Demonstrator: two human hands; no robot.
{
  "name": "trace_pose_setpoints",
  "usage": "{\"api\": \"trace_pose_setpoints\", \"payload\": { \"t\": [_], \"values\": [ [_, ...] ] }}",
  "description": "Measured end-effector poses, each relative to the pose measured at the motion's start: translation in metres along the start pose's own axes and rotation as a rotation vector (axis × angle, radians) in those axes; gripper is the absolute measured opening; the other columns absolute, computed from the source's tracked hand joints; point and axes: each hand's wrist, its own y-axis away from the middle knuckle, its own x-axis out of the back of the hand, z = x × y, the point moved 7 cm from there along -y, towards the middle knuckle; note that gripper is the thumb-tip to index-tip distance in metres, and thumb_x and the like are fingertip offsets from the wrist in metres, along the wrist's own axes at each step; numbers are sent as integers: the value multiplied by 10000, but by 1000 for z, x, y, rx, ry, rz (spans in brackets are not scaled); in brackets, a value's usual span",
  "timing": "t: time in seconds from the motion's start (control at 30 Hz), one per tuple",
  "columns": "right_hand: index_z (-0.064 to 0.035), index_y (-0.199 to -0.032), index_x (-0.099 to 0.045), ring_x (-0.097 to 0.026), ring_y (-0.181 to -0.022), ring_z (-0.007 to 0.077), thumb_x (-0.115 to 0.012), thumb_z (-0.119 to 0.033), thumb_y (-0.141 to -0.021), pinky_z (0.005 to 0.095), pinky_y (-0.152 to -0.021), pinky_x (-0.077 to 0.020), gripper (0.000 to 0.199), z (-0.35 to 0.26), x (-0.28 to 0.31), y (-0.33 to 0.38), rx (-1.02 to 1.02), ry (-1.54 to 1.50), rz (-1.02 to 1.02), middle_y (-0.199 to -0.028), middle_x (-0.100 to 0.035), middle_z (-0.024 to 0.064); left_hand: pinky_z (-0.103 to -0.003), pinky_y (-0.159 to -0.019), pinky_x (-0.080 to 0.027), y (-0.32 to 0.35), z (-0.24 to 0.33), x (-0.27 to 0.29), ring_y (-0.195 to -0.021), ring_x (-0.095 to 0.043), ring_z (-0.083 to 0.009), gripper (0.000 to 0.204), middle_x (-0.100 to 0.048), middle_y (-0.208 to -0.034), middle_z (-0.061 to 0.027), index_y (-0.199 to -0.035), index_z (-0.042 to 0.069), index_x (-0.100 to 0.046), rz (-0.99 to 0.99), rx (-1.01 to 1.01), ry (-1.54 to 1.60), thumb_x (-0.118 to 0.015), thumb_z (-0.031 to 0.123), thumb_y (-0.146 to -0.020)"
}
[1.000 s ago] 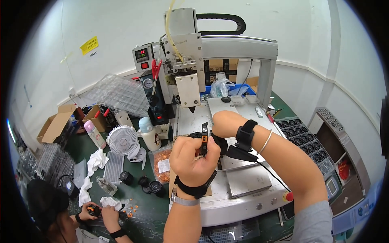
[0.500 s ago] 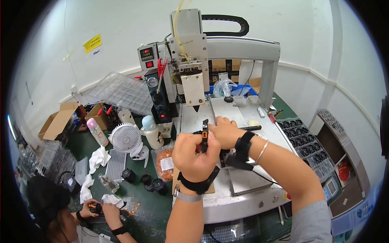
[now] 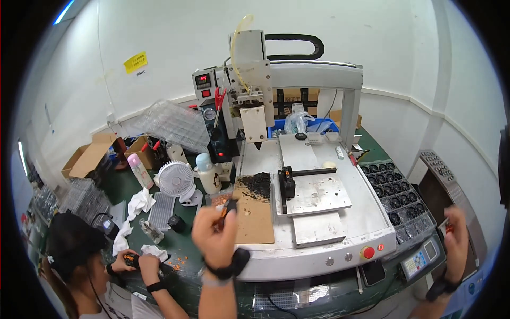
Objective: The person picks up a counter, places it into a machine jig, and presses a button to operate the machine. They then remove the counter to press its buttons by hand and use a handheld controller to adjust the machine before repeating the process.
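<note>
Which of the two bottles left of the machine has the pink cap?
The slimmer bottle beside the cardboard boxes; the other bottle, by the small white fan, has a pale blue cap.

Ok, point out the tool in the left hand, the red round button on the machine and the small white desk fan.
Tool [image 3: 227,208], head view, on its dark shaft above the left hand.
Red round button [image 3: 368,252], head view, centre of its cap.
White desk fan [image 3: 176,179], head view, middle of its round grille.
</note>
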Motion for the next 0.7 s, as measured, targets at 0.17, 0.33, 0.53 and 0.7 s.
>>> {"api": "trace_pose_setpoints", "payload": {
  "t": [0.17,0.33,0.53,0.7],
  "values": [
    [83,-1279,-294,-376,-1165,419,-684,-318,-727,418,-1008,-288,786,-226,-75,43,-735,-2199,-341,-1259,-360,293,-314,-522,-402,45,4,49,-590,-511,-231,148,-515,-688,-97,-695,4,-529,-214,88,-665,-674,25,-673],
    [76,-1331,-215,-373,-1141,517,-625,-521,-727,451,-969,-341,943,-254,-38,1,-737,-2079,-581,-1256,-270,425,-394,-625,-484,124,-85,105,-769,-575,-280,176,-578,-805,-115,-766,54,-620,-762,261,-1433,-654,216,-705],
    [36,-1366,-181,-424,-1047,582,-641,-527,-670,449,-926,-394,1006,-260,-53,-21,-667,-1900,-931,-1152,-240,540,-403,-651,-478,111,-62,87,-806,-573,-310,228,-582,-824,-136,-836,41,-618,-900,353,-1321,-660,230,-715],
    [34,-1373,-118,-490,-1034,440,-678,-359,-626,399,-889,-410,1013,-299,-85,5,-1066,-2285,-692,-1147,-410,396,-410,-698,-462,25,5,-22,-807,-559,-359,369,-568,-842,-199,-905,-6,-567,-806,-9,-686,-644,317,-745]
  ]
}}
